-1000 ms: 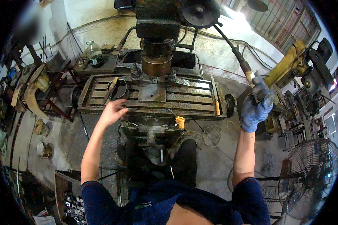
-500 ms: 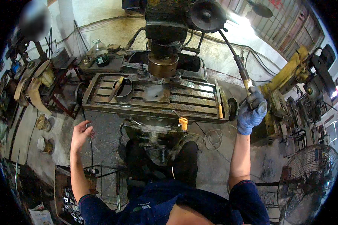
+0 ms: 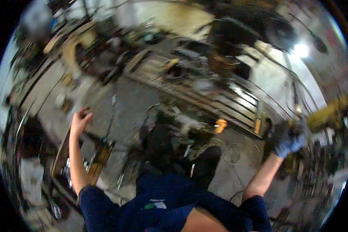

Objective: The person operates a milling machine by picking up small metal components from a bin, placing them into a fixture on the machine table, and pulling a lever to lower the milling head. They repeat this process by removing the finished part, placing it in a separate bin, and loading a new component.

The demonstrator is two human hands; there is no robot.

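Note:
My right hand [image 3: 292, 139], in a blue-grey work glove, is raised on the right, its fingers round the lower end of the long lever [image 3: 295, 91] of a milling machine [image 3: 230, 38]. Motion smears the grip. My bare left hand [image 3: 81, 120] hangs in the air on the left with fingers loosely bent and apart, holding nothing. Between my hands lies the slotted machine table [image 3: 143, 79]. A dark pot [image 3: 175, 72] with a brush [image 3: 172, 63] stands on it, beneath and left of the round spindle end [image 3: 222, 63]. A yellow-handled tool [image 3: 258, 125] rests at its right end.
An orange-yellow object [image 3: 220, 125] sits at the table's front edge. A wooden crate [image 3: 94, 166] with small parts stands below my left hand. Cans [image 3: 63, 102] stand on the floor at left; coiled cable [image 3: 232, 154] lies near my knees. A yellow machine arm [image 3: 332, 110] is at right.
The whole view has swung left and blurred, so the machine now appears farther right and tilted. My right hand stays at the lever; my left hand remains empty.

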